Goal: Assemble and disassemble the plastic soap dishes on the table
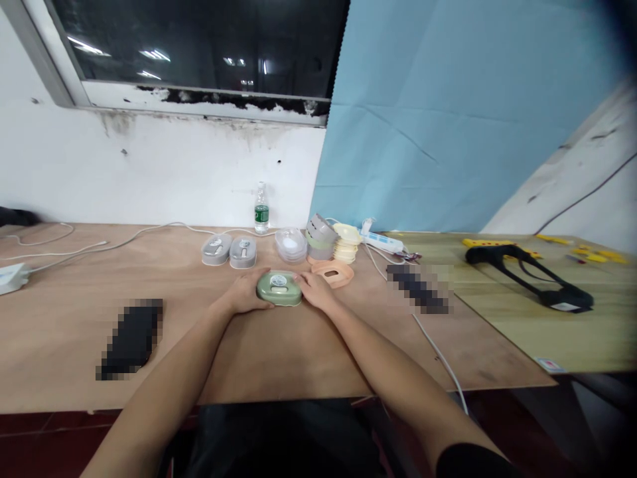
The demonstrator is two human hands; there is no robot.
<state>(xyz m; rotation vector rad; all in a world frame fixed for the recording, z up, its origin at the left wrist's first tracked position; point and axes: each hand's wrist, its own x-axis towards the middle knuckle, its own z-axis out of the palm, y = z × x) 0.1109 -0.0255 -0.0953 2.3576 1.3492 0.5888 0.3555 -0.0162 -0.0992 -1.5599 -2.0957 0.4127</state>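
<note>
Head view: the green oval box (279,297) sits on the table (279,362) between both hands, the left hand (247,292) curled around its left end, the right hand (314,289) clasping its right.

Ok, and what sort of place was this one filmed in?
Probably a makeshift workroom: stacked cream plastic parts, a power strip and a stained white wall suggest it.
</note>
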